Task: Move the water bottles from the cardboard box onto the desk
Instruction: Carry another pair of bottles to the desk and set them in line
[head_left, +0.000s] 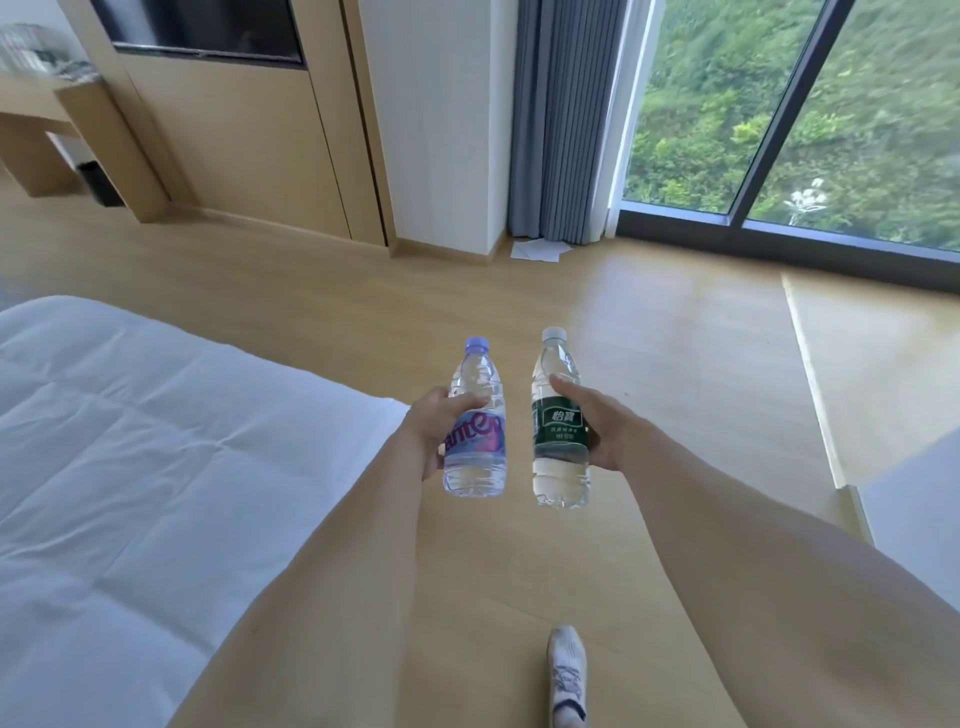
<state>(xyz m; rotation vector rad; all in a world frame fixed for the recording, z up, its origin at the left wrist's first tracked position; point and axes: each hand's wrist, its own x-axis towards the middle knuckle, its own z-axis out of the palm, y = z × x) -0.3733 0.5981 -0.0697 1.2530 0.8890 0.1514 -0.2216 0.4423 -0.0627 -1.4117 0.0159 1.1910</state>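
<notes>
Head view:
Left hand: grips the purple-labelled bottle upright, above the floor.
Right hand: grips the green-labelled bottle upright, just beside the other.
Table: far left, well apart.
Bed: near left.

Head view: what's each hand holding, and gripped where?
Left hand grips the clear purple-capped plastic bottle around its labelled middle. Right hand grips the clear white-capped, green-labelled plastic bottle around its middle too.
</notes>
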